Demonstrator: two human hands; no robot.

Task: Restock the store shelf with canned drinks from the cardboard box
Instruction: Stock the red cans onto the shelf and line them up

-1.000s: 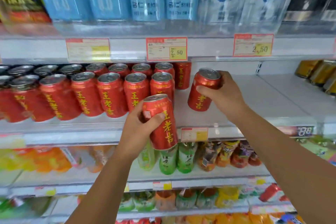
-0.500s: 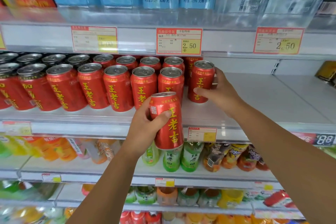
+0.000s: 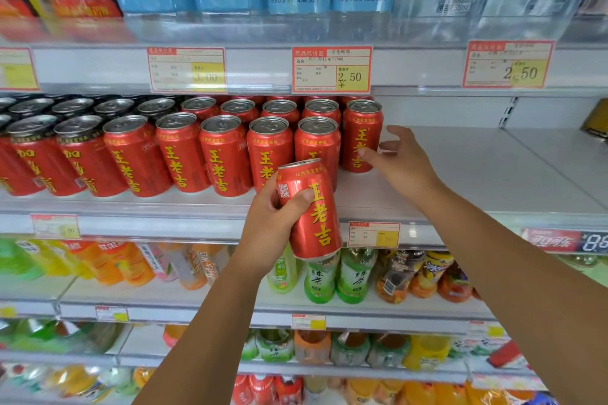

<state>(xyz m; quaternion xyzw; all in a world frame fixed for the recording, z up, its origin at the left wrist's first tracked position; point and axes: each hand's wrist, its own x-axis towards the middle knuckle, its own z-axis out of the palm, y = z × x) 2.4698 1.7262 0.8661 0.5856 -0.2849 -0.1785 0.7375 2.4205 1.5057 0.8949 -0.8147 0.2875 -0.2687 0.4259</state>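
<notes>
Red can [image 3: 312, 217] tilted, held just in front of the shelf [image 3: 477, 181] edge by left grip [image 3: 273, 223], thumb and fingers wrapped round it. Right grip [image 3: 403, 164] spread loose, holding nothing, thumb touching the rightmost standing can [image 3: 362, 135] on the shelf. More red cans [image 3: 223, 154] stand upright in rows to its left.

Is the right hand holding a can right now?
No, the right hand is open, fingers spread beside the shelved can.

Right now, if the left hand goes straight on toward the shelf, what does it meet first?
Its held can would likely bump the front-row can directly behind it, though depth is unclear.
</notes>
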